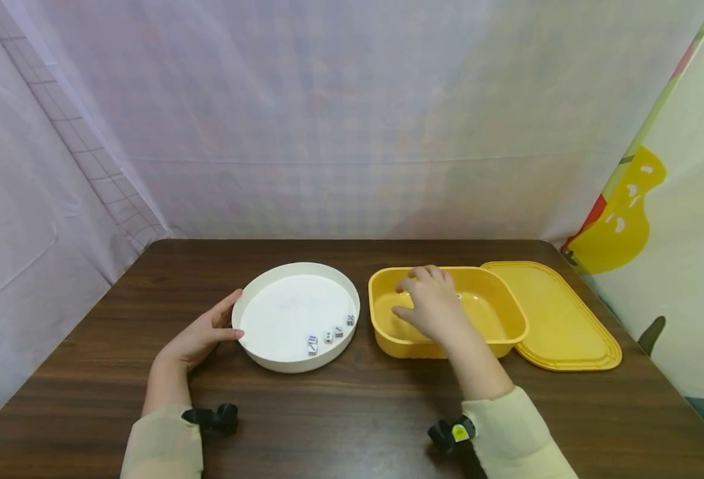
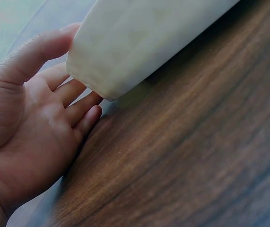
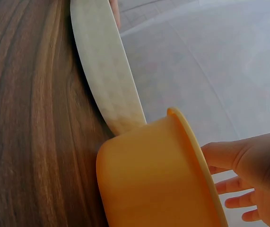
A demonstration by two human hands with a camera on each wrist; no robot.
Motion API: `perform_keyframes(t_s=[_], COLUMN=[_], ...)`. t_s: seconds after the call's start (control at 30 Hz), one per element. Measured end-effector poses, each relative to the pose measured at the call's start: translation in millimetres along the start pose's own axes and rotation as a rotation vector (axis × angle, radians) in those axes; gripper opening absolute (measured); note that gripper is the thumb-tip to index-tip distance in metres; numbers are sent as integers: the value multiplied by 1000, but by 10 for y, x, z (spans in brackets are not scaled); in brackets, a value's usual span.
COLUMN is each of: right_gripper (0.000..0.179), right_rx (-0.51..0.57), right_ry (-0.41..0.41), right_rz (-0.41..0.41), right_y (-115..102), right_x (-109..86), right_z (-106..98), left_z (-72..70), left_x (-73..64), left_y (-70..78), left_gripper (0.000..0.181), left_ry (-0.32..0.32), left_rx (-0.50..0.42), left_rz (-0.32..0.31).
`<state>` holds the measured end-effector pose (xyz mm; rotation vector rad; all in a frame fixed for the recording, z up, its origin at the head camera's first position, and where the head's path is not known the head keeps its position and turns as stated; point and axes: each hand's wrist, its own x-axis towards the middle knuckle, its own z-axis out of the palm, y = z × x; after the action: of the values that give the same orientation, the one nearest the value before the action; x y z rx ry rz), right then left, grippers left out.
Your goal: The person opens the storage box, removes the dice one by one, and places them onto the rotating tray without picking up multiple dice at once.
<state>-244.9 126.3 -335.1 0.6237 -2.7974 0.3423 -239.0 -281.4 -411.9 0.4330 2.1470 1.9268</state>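
Observation:
My left hand (image 1: 199, 334) holds the side of a round white tray (image 1: 286, 366), thumb at the rim and fingers along the outer wall. Several small white dice (image 1: 328, 337) lie inside the tray, near its front right edge. Above a yellow plastic container (image 1: 388, 346) hovers my right hand (image 1: 432, 303), its fingers spread and loosely bent. Nothing shows between those fingers in the right wrist view, where the hand (image 3: 253, 179) is partly behind the container's rim. A small pale thing (image 1: 458, 297), too small to make out, is inside the container beside the hand.
A yellow lid (image 1: 558, 316) lies flat on the dark wooden table (image 1: 328, 426), right of the container and partly beneath its edge. Behind the table hangs a pale curtain (image 1: 328, 133). The tray and container stand side by side, with a narrow gap.

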Motion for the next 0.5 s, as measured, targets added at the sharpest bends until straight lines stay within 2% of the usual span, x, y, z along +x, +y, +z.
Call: perform_keyframes(t_s=[0.23,0.5], right_gripper=[33,34], right_rx=[-2,15], right_ry=[-11,-65], right_rz=[19,84], right_y=[83,217], right_x=[-5,8], right_z=[13,60], left_z=[9,14], left_x=[-2,-13], left_y=[10,24], left_gripper=[87,87], left_ry=[2,7], left_rx=[0,8], left_rz=[0,-3])
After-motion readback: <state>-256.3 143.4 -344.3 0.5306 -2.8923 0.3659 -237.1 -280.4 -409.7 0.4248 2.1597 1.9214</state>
